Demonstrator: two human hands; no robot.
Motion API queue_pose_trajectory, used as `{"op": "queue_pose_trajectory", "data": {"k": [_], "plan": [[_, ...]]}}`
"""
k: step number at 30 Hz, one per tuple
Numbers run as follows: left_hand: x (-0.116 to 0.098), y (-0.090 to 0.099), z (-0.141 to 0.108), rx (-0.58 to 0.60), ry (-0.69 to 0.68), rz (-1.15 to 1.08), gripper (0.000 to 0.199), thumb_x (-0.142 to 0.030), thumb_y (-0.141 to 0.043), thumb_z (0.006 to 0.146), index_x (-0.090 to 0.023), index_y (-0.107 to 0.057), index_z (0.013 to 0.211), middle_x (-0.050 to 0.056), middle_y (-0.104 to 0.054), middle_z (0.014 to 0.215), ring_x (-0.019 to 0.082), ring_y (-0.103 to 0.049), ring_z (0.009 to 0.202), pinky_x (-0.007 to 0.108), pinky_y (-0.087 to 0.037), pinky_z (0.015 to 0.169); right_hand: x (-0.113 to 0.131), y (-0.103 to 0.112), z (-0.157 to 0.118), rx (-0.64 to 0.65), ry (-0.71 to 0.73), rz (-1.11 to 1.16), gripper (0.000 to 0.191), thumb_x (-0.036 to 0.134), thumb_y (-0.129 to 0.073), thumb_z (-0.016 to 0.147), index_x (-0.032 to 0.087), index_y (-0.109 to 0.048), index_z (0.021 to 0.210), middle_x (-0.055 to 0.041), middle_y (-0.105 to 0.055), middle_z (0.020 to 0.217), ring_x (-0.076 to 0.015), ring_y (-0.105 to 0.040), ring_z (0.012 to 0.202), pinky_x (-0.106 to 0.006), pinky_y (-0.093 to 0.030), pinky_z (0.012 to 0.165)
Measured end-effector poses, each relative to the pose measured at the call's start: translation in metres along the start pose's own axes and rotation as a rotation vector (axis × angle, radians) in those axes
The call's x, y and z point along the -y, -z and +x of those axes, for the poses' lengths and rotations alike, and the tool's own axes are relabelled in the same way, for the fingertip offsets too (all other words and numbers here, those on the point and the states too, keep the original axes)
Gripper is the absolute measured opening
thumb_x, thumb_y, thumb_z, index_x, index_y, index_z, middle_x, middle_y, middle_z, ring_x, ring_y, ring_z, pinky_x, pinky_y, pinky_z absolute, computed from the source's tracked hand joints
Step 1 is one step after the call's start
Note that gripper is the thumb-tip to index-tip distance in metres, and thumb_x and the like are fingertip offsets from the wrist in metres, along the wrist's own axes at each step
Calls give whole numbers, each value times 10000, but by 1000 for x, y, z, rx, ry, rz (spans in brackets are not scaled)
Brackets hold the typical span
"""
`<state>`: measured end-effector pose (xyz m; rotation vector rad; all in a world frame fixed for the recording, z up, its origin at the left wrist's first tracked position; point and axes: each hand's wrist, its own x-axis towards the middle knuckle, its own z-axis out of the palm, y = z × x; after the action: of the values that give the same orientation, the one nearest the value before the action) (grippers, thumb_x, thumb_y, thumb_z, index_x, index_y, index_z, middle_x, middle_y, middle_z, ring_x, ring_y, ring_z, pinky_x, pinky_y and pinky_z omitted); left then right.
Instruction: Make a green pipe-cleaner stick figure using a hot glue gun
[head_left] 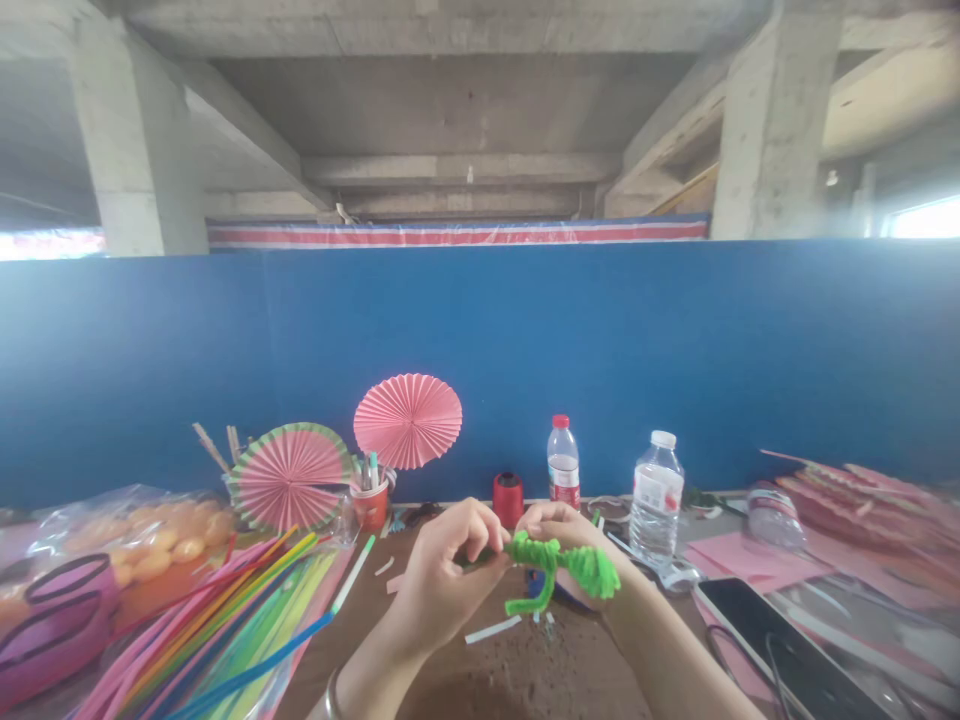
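Observation:
A bright green fuzzy pipe-cleaner piece (592, 570), coiled thick at its right end and with one strand bent down, is held over the brown table (450, 690). My left hand (457, 565) pinches its thin left end between thumb and fingers. Behind the green piece is my right hand (574, 555), its fingers curled round the middle and partly hidden by the coils. Below the hands lie a white paper strip (493, 629) and small scraps.
Colourful pipe cleaners (247, 620) and a bag of orange balls (165, 535) lie left. Behind stand pink paper fans (409, 421), a red cup (370, 508), a red spool (508, 500) and two bottles (656, 505). A black phone (780, 640) lies right.

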<state>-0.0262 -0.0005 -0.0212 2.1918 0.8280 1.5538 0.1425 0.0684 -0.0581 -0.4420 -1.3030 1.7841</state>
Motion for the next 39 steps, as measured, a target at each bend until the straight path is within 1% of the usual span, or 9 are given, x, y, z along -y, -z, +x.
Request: {"op": "queue_pose_trajectory", "data": {"k": [5, 8, 10, 14, 18, 22, 30, 35, 39], "plan": [[1, -8, 3, -217, 147, -278, 350, -49, -588, 660, -201, -284, 579, -31, -465, 691, 121, -551, 656, 236, -447, 557, -28, -20, 2, 19, -22, 224, 187, 346, -671, 632, 188, -619, 717, 23, -586, 655, -72, -522, 552, -240, -420, 613], [4, -10, 6, -325, 260, -329, 292, -94, -623, 646, -196, -352, 617, -35, -476, 714, 108, -545, 626, 223, -448, 528, -31, -33, 3, 17, 27, 189, 175, 326, -638, 670, 156, -602, 688, 11, -555, 622, -70, -485, 523, -237, -399, 589], [9, -8, 6, -369, 297, -202, 240, -101, -615, 654, -196, -395, 667, -25, -501, 751, 105, -540, 636, 226, -446, 556, -29, -39, 4, -102, 133, -37, 195, 315, -592, 705, 136, -583, 628, 10, -513, 561, -79, -453, 509, -223, -360, 547], [17, -1, 4, -318, 193, 232, 192, -86, -525, 713, -202, -380, 667, -11, -510, 783, 119, -520, 718, 245, -426, 659, -21, -46, -1, -391, 477, -945, 174, 200, -500, 741, 142, -556, 587, -1, -507, 565, -108, -438, 566, -225, -290, 547], [16, -3, 1, -251, 117, 464, 225, -34, -447, 717, -203, -328, 629, -22, -475, 727, 113, -480, 686, 228, -387, 633, -22, -50, -9, -455, 887, -1603, 208, 115, -453, 765, 156, -504, 568, -7, -511, 561, -115, -416, 558, -251, -250, 564], [11, -4, 1, -186, 152, 566, 203, -37, -404, 725, -206, -325, 644, -32, -434, 697, 112, -449, 639, 228, -358, 599, -25, -55, -13, -446, 1039, -1854, 264, 106, -443, 810, 169, -474, 556, 1, -460, 520, -119, -368, 501, -273, -192, 509], [1, 12, 5, 241, 93, 725, 167, -50, -353, 744, -206, -349, 685, -23, -424, 704, 128, -428, 617, 258, -351, 589, -5, -60, -18, -202, 829, -1997, 105, 100, -524, 763, 183, -546, 702, -20, -523, 697, -170, -450, 688, -281, -297, 574], [0, 11, 5, 359, 24, 674, 250, 43, -345, 643, -204, -362, 674, -8, -456, 713, 141, -437, 668, 270, -359, 625, 12, -58, -22, -195, 588, -1630, 140, 153, -464, 823, 203, -593, 807, -25, -544, 894, -142, -496, 821, -254, -373, 720], [-1, 8, 4, 406, 18, 614, 277, 54, -352, 603, -204, -373, 702, -1, -476, 756, 148, -444, 718, 276, -363, 664, 19, -50, -23, -111, 261, -1313, 226, 262, -413, 848, 172, -591, 740, 10, -565, 703, -95, -513, 625, -187, -367, 556]]}}
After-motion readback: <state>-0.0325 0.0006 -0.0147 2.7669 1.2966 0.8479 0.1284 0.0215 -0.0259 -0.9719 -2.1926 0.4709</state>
